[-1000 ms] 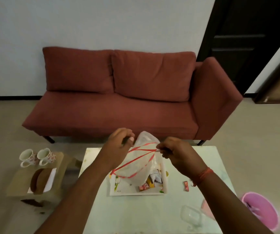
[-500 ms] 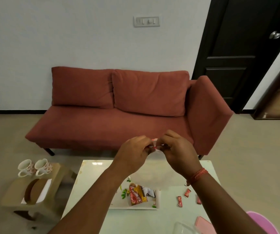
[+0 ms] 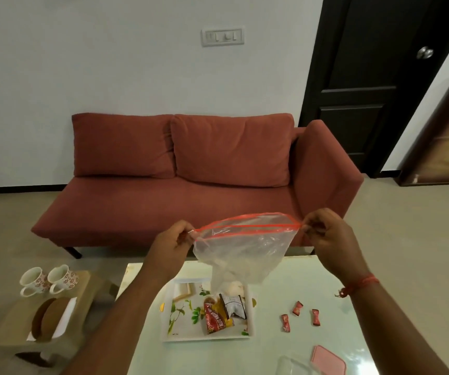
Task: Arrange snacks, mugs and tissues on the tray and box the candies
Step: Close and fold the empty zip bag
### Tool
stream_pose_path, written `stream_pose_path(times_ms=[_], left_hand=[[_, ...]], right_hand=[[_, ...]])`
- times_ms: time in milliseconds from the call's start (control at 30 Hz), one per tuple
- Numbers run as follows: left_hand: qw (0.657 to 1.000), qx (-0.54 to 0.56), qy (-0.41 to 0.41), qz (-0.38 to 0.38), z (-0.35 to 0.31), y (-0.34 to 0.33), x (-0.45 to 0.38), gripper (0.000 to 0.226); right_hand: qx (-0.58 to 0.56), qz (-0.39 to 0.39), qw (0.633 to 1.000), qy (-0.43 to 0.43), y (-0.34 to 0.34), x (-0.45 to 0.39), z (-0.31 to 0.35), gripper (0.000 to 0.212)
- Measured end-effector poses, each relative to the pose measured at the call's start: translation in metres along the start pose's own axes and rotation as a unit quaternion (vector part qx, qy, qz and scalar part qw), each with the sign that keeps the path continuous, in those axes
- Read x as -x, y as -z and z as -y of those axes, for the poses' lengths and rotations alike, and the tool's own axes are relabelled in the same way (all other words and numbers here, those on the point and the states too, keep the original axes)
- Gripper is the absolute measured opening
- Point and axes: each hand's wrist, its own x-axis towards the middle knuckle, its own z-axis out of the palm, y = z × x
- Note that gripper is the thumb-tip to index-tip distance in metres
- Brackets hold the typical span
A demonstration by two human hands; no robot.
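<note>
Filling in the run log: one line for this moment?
left hand: pinches zip bag end | right hand: pinches other end | tray: snack packets | table: three candies loose

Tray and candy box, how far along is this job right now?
Done: snack packets lie on the tray. In hand: the left hand and right hand pinch the two ends of a clear zip bag above it. Left: two mugs and the tissue holder sit on the side stool; three candies lie loose on the table.
</note>
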Motion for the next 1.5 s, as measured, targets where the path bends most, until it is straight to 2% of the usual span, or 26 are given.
stream_pose_path(times_ms=[67,100,133,167,233,267,333,400,433,500,567,600,700,733,833,967,1067,1133,1200,1267,1333,1400,1467,1500], left_hand=[[0.992,0.114,0.046,-0.011,-0.004,-0.005,-0.006,0.017],[0.98,0.184,0.069,-0.03,-0.006,-0.008,-0.01,0.019],[0.963,0.246,0.093,-0.057,-0.008,-0.012,-0.015,0.022],[0.946,0.291,0.12,-0.082,-0.011,-0.017,-0.02,0.025],[0.92,0.342,0.161,-0.1,-0.022,-0.027,-0.028,0.028],[0.907,0.37,0.175,-0.094,-0.028,-0.031,-0.031,0.027],[0.875,0.433,0.204,-0.07,-0.037,-0.036,-0.039,0.025],[0.852,0.471,0.221,-0.054,-0.039,-0.038,-0.044,0.023],[0.843,0.485,0.228,-0.053,-0.038,-0.037,-0.046,0.024],[0.822,0.515,0.24,-0.039,-0.029,-0.034,-0.048,0.04],[0.796,0.544,0.265,0.02,-0.017,-0.032,-0.044,0.06],[0.788,0.543,0.284,0.064,-0.01,-0.033,-0.039,0.06],[0.827,0.439,0.3,0.182,0.006,-0.044,-0.022,0.056],[0.839,0.414,0.304,0.179,0.009,-0.049,-0.02,0.055],[0.863,0.397,0.296,0.097,0.015,-0.048,-0.024,0.052],[0.925,0.317,0.207,0.017,0.041,-0.031,-0.036,0.051],[0.952,0.261,0.157,0.014,0.06,-0.025,-0.038,0.041],[0.967,0.219,0.127,0.033,0.062,-0.023,-0.038,0.037],[0.972,0.201,0.114,0.04,0.064,-0.022,-0.041,0.038],[0.964,0.229,0.122,0.059,0.066,-0.018,-0.046,0.04],[0.943,0.284,0.134,0.107,0.068,-0.01,-0.051,0.031],[0.93,0.309,0.13,0.152,0.069,-0.004,-0.054,0.023],[0.94,0.276,0.113,0.165,0.067,-0.001,-0.056,0.032],[0.955,0.238,0.096,0.147,0.065,-0.002,-0.057,0.028]], right_hand=[[-0.182,0.021,0.98,-0.074,0.0,0.007,-0.003,0.015],[-0.297,0.029,0.948,-0.108,-0.002,0.01,-0.001,0.011],[-0.381,0.028,0.914,-0.136,-0.005,0.014,0.001,0.026],[-0.419,0.035,0.893,-0.162,-0.01,0.017,0.001,0.054],[-0.405,0.081,0.89,-0.191,-0.022,0.025,-0.001,0.109],[-0.381,0.134,0.894,-0.196,-0.03,0.031,-0.002,0.117],[-0.355,0.227,0.888,-0.182,-0.049,0.043,-0.002,0.101],[-0.371,0.247,0.872,-0.202,-0.063,0.052,-0.001,0.084],[-0.39,0.232,0.863,-0.222,-0.071,0.053,0.003,0.077],[-0.425,0.147,0.851,-0.271,-0.084,0.052,0.011,0.06],[-0.427,0.067,0.847,-0.311,-0.094,0.049,0.018,0.041],[-0.417,0.043,0.85,-0.319,-0.098,0.047,0.02,0.032],[-0.367,0.026,0.87,-0.327,-0.106,0.044,0.026,0.019],[-0.346,0.032,0.879,-0.328,-0.109,0.043,0.028,0.018],[-0.303,0.045,0.896,-0.323,-0.112,0.041,0.033,0.017],[-0.326,-0.041,0.887,-0.325,-0.107,0.038,0.026,0.017],[-0.308,-0.075,0.895,-0.313,-0.104,0.038,0.025,0.014],[-0.297,-0.083,0.906,-0.288,-0.102,0.036,0.03,0.025],[-0.275,-0.07,0.923,-0.26,-0.097,0.033,0.03,0.054],[-0.191,-0.003,0.955,-0.225,-0.089,0.03,0.027,0.078],[-0.048,0.064,0.981,-0.177,-0.081,0.026,0.029,0.073],[0.059,0.084,0.985,-0.137,-0.077,0.022,0.034,0.054],[0.123,0.09,0.982,-0.114,-0.074,0.02,0.037,0.037],[0.143,0.089,0.979,-0.111,-0.073,0.019,0.037,0.031]])
